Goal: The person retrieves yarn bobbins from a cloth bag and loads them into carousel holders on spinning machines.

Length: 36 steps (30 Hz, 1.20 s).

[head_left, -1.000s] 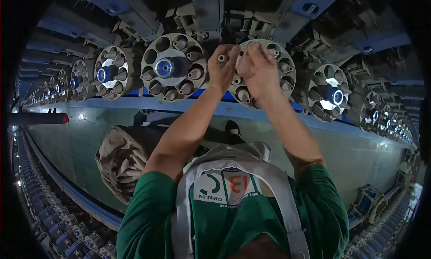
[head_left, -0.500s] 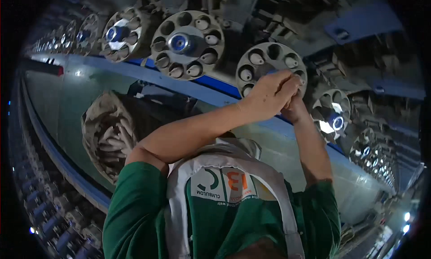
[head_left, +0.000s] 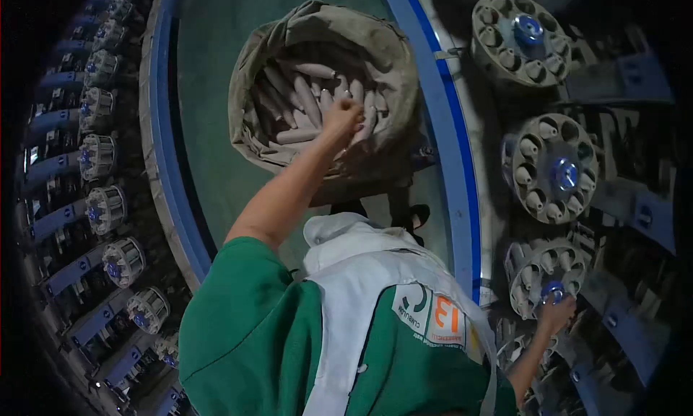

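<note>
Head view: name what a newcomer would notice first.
First comes the open cloth sack of pale tapered tubes, top centre, with the left hand at them. Then come the blue-hubbed round holders down the right side, with the right hand at a lower one.

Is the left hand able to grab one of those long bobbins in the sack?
Probably yes: the sack is open at the top, the left hand is right at the bobbins, and nothing seems in the way.

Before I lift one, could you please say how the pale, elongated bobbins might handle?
The pale, elongated bobbins may roll, given their rounded bodies, and are probably stiff, lying straight though heaped in the brown cloth sack.
</note>
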Tool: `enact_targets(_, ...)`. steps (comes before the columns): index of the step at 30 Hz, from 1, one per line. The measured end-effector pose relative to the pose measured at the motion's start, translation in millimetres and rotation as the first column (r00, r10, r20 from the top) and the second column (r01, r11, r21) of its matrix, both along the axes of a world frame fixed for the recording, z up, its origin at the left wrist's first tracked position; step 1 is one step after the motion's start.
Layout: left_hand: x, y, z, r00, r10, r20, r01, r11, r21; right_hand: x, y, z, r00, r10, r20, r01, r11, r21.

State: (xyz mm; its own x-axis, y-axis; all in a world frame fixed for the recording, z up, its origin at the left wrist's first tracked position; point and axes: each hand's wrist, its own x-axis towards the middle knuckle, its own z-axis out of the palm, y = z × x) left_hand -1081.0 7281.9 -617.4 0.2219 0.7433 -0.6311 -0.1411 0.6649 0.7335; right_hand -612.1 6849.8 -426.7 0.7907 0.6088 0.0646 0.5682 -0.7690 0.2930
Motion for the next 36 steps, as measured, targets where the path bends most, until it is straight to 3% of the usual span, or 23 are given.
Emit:
enact_targets(2,-66,35,-28,0.852,0.081,-0.518,-0.033,0.994,0.101,-22,42,4,0.974,0.104,0.203,-0.083,0.991,-0.109)
enact_targets(4,-106,64,-48,0.48,0.025,-0.877,0.236,0.959,0.157,-85,139,2,0.935,0.337,-0.115,-0.322,0.938,0.131)
enact_targets(5,-112,70,-47,0.437,-0.006,-0.899,0.346,0.924,0.161,-125,193,-12,0.849,0.402,-0.342,-0.328,0.91,0.253)
enact_targets(6,-118,69,-44,0.447,-0.033,-0.894,0.344,0.929,0.138,-177,249,-23,0.676,0.638,-0.369,-0.56,0.77,0.306)
enact_targets(7,-125,69,-38,0.25,-0.049,-0.967,0.797,0.577,0.177,-235,306,-31,0.486,0.725,-0.488,-0.611,0.681,0.404)
enact_targets(8,-132,73,-38,0.078,0.057,-0.995,0.996,0.04,0.08,-280,350,-49,0.241,0.753,-0.612,-0.67,0.585,0.457)
enact_targets(11,-136,84,-73,-0.02,0.008,-1.0,0.997,-0.074,-0.021,-387,430,-142,-0.17,0.745,-0.644,-0.79,0.288,0.542)
enact_targets(13,-140,98,-88,-0.057,-0.02,-0.998,0.977,-0.206,-0.052,-421,454,-202,-0.193,0.801,-0.566,-0.914,0.063,0.4)
enact_targets(14,-140,104,-73,-0.057,-0.034,-0.998,0.977,-0.21,-0.049,-425,462,-214,-0.19,0.794,-0.577,-0.914,0.071,0.399)
enact_targets(16,-139,118,-41,-0.333,-0.439,-0.835,0.943,-0.181,-0.281,-425,477,-233,-0.106,0.718,-0.687,-0.977,0.055,0.208)
enact_targets(18,-166,123,-44,-0.246,-0.343,-0.906,0.968,-0.132,-0.213,-425,481,-236,-0.12,0.739,-0.663,-0.965,0.071,0.254)
enact_targets(20,-183,117,-65,0.019,-0.061,-0.998,0.996,-0.089,0.024,-425,488,-220,-0.083,0.751,-0.656,-0.978,0.067,0.2)
enact_targets(21,-184,118,-78,0.027,-0.063,-0.998,0.995,-0.099,0.033,-425,489,-214,-0.07,0.75,-0.657,-0.979,0.076,0.191)
enact_targets(23,-176,135,-84,-0.146,-0.107,-0.984,0.965,-0.235,-0.117,-422,497,-205,0.148,0.689,-0.709,-0.756,0.541,0.368)
enact_targets(24,-175,140,-87,-0.14,-0.105,-0.985,0.963,-0.245,-0.111,-417,505,-204,0.242,0.657,-0.714,-0.637,0.663,0.394)
enact_targets(26,-167,163,-28,0.052,-0.343,-0.938,0.988,0.154,-0.001,-409,527,-206,0.455,0.352,-0.818,-0.249,0.932,0.263)
enact_targets(27,-163,173,-19,0.17,-0.388,-0.906,0.932,0.363,0.019,-402,539,-204,0.378,0.188,-0.906,-0.065,0.982,0.177)
enact_targets(29,-160,198,-14,0.525,-0.287,-0.801,0.57,0.818,0.081,-399,556,-214,0.445,0.111,-0.889,-0.157,0.987,0.044)
enact_targets(30,-159,210,-10,0.596,-0.156,-0.788,0.399,0.909,0.123,-400,563,-218,0.514,0.049,-0.856,-0.251,0.963,-0.096)
enact_targets(32,-171,237,-58,0.79,-0.094,-0.606,-0.002,0.988,-0.156,-410,570,-230,0.535,0.102,-0.839,-0.244,0.969,-0.038)
enact_targets(33,-161,243,-56,0.951,0.142,-0.275,-0.207,0.952,-0.225,-412,570,-240,0.522,0.127,-0.844,-0.265,0.964,-0.019)
enact_targets(35,-164,270,-122,0.93,0.288,-0.23,-0.335,0.921,-0.199,-412,569,-240,0.486,0.13,-0.864,-0.208,0.978,0.029)
enact_targets(36,-162,284,-125,0.948,0.159,-0.274,-0.209,0.964,-0.162,-412,567,-232,0.472,0.152,-0.868,-0.135,0.986,0.099)
